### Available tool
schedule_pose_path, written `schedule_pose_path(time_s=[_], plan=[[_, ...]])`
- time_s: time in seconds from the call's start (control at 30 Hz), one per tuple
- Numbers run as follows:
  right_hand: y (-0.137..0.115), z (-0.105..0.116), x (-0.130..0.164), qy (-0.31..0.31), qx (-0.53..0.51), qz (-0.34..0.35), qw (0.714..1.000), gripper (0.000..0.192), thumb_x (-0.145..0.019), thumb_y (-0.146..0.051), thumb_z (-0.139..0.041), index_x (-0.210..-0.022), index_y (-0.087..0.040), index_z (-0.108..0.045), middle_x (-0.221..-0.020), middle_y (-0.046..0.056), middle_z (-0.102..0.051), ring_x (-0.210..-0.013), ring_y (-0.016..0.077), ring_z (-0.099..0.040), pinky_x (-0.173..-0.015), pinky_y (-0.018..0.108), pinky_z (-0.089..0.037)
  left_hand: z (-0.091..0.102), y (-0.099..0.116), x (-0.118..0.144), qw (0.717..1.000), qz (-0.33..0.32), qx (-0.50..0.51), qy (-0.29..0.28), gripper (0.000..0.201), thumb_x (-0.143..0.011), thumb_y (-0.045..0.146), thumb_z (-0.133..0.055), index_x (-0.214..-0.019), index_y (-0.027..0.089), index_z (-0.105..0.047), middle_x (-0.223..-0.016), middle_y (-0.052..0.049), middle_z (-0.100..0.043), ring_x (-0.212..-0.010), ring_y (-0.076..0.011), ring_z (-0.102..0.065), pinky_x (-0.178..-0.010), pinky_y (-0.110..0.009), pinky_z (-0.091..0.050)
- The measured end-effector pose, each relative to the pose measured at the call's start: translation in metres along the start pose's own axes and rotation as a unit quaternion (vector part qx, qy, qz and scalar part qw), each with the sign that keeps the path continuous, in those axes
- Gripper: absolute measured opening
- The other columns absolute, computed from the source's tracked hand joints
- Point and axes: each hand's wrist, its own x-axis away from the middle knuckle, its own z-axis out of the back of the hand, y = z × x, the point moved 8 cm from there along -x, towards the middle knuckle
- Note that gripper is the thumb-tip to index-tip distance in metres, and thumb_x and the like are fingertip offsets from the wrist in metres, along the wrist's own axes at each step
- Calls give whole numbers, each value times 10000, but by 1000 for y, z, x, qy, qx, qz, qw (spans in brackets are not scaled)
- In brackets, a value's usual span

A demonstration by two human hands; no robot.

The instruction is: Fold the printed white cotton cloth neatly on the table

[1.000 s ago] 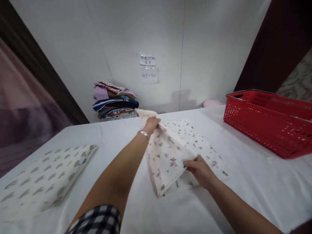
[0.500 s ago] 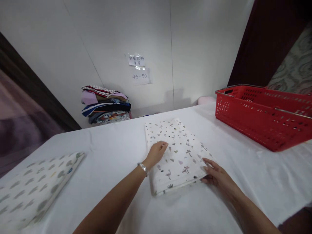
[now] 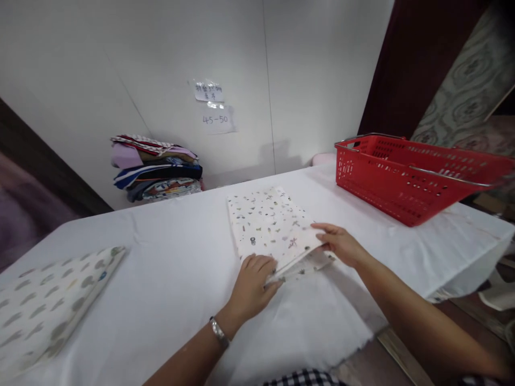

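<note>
A folded white cloth (image 3: 265, 222) printed with small palm trees and leaves lies in front of me. My left hand (image 3: 255, 279), with a silver bracelet at the wrist, grips the near left corner, fingers on top and thumb below. At the near right corner, my right hand (image 3: 336, 242) pinches the upper layers. Between the two hands the near edge is lifted, and a lower printed layer shows beneath it. To the left lies another folded cloth (image 3: 52, 300) with grey-green spots, apart from both hands.
A red plastic basket (image 3: 374, 185) with metal handles stands at the right on the white-covered table (image 3: 169, 279). Behind the table is a stack of folded fabrics (image 3: 161, 171) against the wall. Two paper signs (image 3: 217, 119) are taped above.
My left hand has moved from the cloth's middle to its near left corner and taken hold. My right hand has lifted the near right corner's upper layers. The view has shifted right.
</note>
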Motion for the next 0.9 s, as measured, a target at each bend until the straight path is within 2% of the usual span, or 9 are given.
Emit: schedule_pose_path(time_s=[0.07,0.13,0.3,0.4,0.47,0.57,0.63,0.77,0.9], plan=[[-20,12,-4,19,-9,54,998,345,-699,-172,-686,-1042,-191,-656,-866,18,-671,-722,136,-644,-622,272,-593,-3,1,-2,999,3,-32,7,322,-847,235,-542,-1167,203,-537,-1164,-80,-616,-1086,-230,-537,-1007,-461,-362],[-19,30,-7,58,5,50,997,333,-690,-140,-673,-1020,-177,-652,-795,10,-659,-664,130,-637,-580,265,-584,-8,-2,0,998,18,-57,14,343,-827,157,-517,-1167,196,-542,-1155,-82,-622,-1076,-228,-544,-983,-445,-387],[30,68,-8,143,130,-74,978,301,-699,-51,-619,-992,-119,-621,-586,-21,-581,-430,112,-564,-440,255,-529,-25,-11,14,996,42,-79,3,407,-731,63,-517,-1116,178,-582,-1121,-92,-634,-1055,-249,-554,-929,-431,-422],[34,71,-6,152,158,-76,973,354,-719,-45,-600,-1067,-110,-595,-588,-21,-581,-422,116,-565,-432,252,-519,-27,-9,16,996,40,-83,-7,362,-739,60,-498,-1061,187,-606,-1091,-85,-647,-1027,-244,-567,-923,-433,-418],[21,69,-6,150,161,-45,974,355,-718,-47,-600,-1067,-111,-602,-615,-14,-590,-442,109,-564,-436,241,-512,-25,-6,12,996,39,-83,-13,313,-755,56,-485,-1006,188,-618,-1036,-74,-665,-981,-233,-583,-940,-441,-397],[-6,65,-5,129,135,44,981,338,-741,-89,-602,-1075,-138,-610,-681,-10,-598,-506,94,-570,-472,219,-510,-20,0,5,996,35,-82,-4,288,-782,62,-473,-997,189,-616,-1017,-63,-671,-961,-222,-588,-975,-449,-359],[-7,69,-3,138,158,38,977,346,-760,-100,-579,-1104,-140,-597,-680,-10,-594,-505,94,-567,-466,211,-490,-20,3,4,996,31,-81,-3,296,-789,63,-469,-1013,193,-611,-1033,-60,-667,-975,-221,-583,-978,-445,-352],[19,81,2,162,336,-69,925,359,-763,-80,-526,-1115,-109,-592,-599,-23,-568,-410,90,-505,-424,207,-423,-29,3,9,996,36,-81,-25,335,-743,39,-489,-1017,186,-613,-1052,-66,-656,-1002,-237,-567,-934,-428,-386],[20,77,6,157,452,-55,876,361,-760,-127,-517,-1110,-144,-601,-637,-21,-599,-401,72,-466,-440,196,-397,-30,1,16,994,51,-94,-19,369,-726,34,-489,-1046,175,-607,-1084,-83,-638,-1035,-253,-547,-911,-429,-405]])
